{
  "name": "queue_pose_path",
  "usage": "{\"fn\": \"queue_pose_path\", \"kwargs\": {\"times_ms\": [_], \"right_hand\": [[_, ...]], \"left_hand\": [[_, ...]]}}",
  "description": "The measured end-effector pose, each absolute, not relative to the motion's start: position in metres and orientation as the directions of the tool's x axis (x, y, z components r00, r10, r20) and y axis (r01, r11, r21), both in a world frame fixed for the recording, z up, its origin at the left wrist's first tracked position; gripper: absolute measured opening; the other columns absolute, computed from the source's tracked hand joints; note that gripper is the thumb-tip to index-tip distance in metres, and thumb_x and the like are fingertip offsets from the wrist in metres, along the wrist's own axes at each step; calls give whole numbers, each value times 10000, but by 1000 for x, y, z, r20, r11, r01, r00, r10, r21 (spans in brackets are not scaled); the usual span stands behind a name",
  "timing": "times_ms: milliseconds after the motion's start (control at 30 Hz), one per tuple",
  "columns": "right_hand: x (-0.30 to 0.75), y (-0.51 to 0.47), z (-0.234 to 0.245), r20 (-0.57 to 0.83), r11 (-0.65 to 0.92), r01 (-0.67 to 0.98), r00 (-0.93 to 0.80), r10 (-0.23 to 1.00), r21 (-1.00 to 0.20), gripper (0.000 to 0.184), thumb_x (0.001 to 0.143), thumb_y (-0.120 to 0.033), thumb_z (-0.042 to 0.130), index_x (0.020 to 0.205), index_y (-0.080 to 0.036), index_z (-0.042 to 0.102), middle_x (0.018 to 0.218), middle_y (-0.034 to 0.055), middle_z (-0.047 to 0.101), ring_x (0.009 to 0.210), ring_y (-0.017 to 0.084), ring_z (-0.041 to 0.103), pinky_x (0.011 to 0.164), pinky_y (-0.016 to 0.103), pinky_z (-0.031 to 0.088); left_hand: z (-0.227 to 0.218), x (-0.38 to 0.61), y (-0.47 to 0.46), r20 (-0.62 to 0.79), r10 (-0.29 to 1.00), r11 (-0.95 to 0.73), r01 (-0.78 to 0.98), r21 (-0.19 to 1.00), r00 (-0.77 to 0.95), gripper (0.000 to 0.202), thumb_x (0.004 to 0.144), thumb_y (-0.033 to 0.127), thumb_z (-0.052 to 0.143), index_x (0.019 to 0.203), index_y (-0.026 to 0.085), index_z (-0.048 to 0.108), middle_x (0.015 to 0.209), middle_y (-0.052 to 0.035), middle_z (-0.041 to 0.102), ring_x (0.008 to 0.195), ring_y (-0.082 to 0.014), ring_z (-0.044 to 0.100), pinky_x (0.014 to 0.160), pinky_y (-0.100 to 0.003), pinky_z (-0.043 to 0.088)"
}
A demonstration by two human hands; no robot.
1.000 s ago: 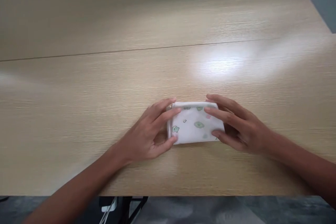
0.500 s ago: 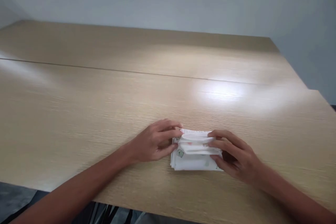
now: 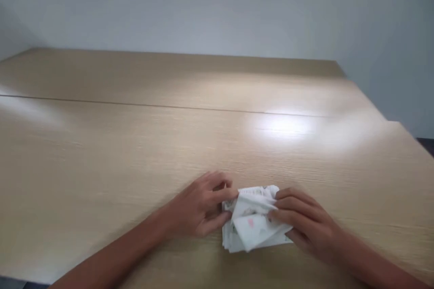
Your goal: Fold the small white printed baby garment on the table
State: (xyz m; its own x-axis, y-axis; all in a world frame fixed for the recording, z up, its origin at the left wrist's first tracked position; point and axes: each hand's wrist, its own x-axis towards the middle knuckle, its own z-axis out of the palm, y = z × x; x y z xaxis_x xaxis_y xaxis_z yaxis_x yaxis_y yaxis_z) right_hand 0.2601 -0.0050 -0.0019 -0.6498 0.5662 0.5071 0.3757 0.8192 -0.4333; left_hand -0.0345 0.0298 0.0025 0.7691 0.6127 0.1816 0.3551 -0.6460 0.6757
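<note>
A folded white cloth [image 3: 257, 226] with small printed figures and a pink mark lies near the front of the table. It is layered, and its top flap sits askew, with a pointed corner toward me. My left hand [image 3: 206, 205] holds the cloth's left edge, with the index fingertip on the upper left corner and the thumb lower down, a gap between them. Over the right side, my right hand [image 3: 310, 223] has its fingers closed on the top flap; its thumb is partly hidden below. Both hands are slightly blurred.
The wide wooden table [image 3: 135, 153] has a long seam [image 3: 152, 105] running across it. Behind stands a pale wall [image 3: 203, 9]. Light glares on the tabletop beyond the cloth. The table's right edge slants away.
The top flap was a neat, straight fold; now it is twisted and spread toward me. My right fingers have closed further over it. The view has tilted up, so everything sits lower.
</note>
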Motion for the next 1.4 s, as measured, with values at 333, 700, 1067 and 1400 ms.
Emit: {"fn": "queue_pose_path", "kwargs": {"times_ms": [333, 700, 1067, 1400], "right_hand": [[254, -14, -17, 500, 743, 538, -552, 668, -398, 400, 934, -81, 439, 1309, -160, 554, 1244, 156, 585, 1146, 222, 610, 904, 297, 581], [266, -1, -14, 414, 774, 409, -672, 614, -484, 478, 924, -168, 576, 1375, -325, 594, 1241, 137, 615, 988, 305, 674, 633, 378, 604], [269, -2, -16, 433, 762, 467, -633, 642, -448, 523, 877, -295, 665, 1367, -463, 592, 1210, 71, 663, 976, 329, 689, 455, 393, 568], [266, 0, -11, 397, 746, 473, -641, 657, -469, 402, 857, -265, 700, 1235, -399, 683, 1165, 85, 681, 966, 332, 691, 593, 445, 586]], "left_hand": [[-8, -27, 31, 331, 548, -731, 246, 637, 768, 214, 879, 146, 556, 1079, 214, 594, 1073, -82, 596, 901, -178, 585, 790, -274, 507], [20, -23, -79, 571, 814, -547, 468, 694, 104, 110, 989, 197, 481, 1034, 250, 567, 955, -46, 622, 775, -157, 610, 678, -301, 493], [-152, -156, -165, -63, 239, 705, 129, 697, -969, 223, 887, 226, 421, 1095, 144, 411, 1203, -177, 475, 1168, -288, 503, 1003, -465, 402], [-121, -121, -174, -380, 613, 786, 489, 377, -692, 324, 968, 236, 410, 1238, 97, 526, 1325, -216, 515, 1326, -354, 444, 1115, -566, 326]]}}
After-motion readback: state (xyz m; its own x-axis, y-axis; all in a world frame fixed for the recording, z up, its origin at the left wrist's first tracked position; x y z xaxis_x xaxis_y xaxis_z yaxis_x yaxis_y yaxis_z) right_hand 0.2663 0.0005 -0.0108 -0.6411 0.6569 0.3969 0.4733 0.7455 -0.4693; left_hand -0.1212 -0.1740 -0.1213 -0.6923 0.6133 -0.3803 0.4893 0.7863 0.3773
